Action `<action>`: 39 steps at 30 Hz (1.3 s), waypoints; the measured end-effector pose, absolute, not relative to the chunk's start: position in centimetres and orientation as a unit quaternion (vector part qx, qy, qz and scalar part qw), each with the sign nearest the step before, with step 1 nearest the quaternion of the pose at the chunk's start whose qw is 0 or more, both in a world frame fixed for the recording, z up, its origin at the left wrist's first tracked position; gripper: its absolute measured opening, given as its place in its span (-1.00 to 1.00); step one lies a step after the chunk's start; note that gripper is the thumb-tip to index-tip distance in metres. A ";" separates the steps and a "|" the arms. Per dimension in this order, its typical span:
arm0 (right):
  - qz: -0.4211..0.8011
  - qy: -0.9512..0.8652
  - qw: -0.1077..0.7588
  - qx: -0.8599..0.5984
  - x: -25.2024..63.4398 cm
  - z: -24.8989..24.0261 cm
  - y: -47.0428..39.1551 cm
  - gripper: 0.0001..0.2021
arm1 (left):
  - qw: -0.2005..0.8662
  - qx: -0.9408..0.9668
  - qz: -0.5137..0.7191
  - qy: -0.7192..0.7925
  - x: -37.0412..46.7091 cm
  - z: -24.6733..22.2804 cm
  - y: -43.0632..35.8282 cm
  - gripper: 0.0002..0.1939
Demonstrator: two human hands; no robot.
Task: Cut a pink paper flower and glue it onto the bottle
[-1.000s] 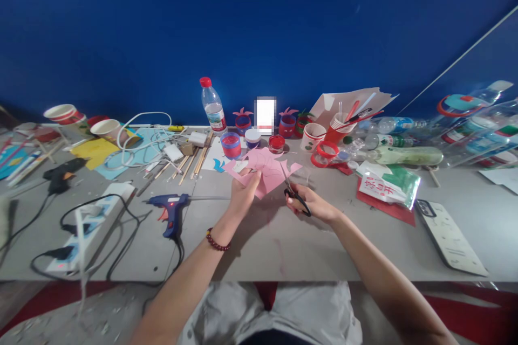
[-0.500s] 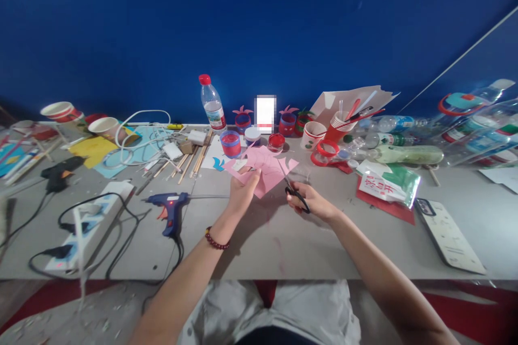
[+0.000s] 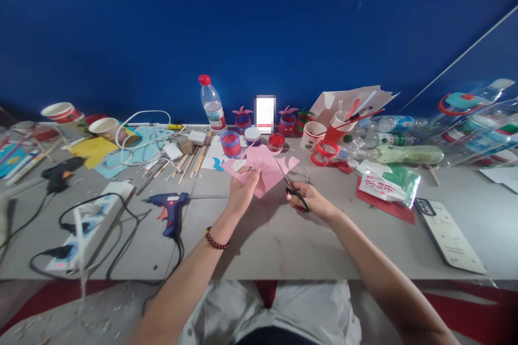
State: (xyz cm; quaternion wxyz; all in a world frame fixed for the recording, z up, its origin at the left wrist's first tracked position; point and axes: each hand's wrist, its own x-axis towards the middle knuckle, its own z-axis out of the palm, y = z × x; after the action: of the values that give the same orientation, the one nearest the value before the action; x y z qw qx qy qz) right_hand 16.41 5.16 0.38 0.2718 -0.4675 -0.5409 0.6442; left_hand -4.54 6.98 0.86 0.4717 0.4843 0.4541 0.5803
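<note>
A sheet of pink paper (image 3: pixel 265 180) with drawn curved lines and a partly cut outline is pinched in my left hand (image 3: pixel 244 188), thumb on top. My right hand (image 3: pixel 311 200) grips black-handled scissors (image 3: pixel 299 198), fingers wrapped in the loops. Their blades meet the paper's right side, beside a cut edge. Beyond the paper stand an open tub of red paint (image 3: pixel 276 142) and a red and purple cup (image 3: pixel 230 144). A small blue paper cutout (image 3: pixel 218 164) lies near the paper's left corner.
A blue glue gun (image 3: pixel 170 210) with a lit red light and a power strip (image 3: pixel 95 226) with cables are at left. A bottle (image 3: pixel 212 102) stands at the back. Paper cups (image 3: pixel 313 135), plastic bottles (image 3: pixel 408 154) and a phone (image 3: pixel 449 234) lie right.
The scissors' blades have shifted very slightly at the paper's right side. Both hands keep nearly the same place and hold.
</note>
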 end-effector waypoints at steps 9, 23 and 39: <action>0.644 -0.536 0.274 -0.471 16.5 -0.1 5.2 -0.50 | 0.464 0.484 0.579 0.463 -4.6 0.6 7.1 -0.70; 0.630 -0.545 0.271 -0.482 16.5 0.0 5.3 -0.51 | 0.461 0.487 0.578 0.466 -4.5 1.0 7.0 -0.72; 0.625 -0.553 0.268 -0.481 16.7 -0.5 5.3 -0.51 | 0.449 0.499 0.577 0.465 -4.7 0.8 7.1 -0.72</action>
State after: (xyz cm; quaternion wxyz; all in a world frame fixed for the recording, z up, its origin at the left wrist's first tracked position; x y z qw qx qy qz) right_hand 16.71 5.30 -0.47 0.2679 -0.4809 -0.5529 0.6255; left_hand -4.75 7.14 0.79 0.4494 0.4992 0.4650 0.5767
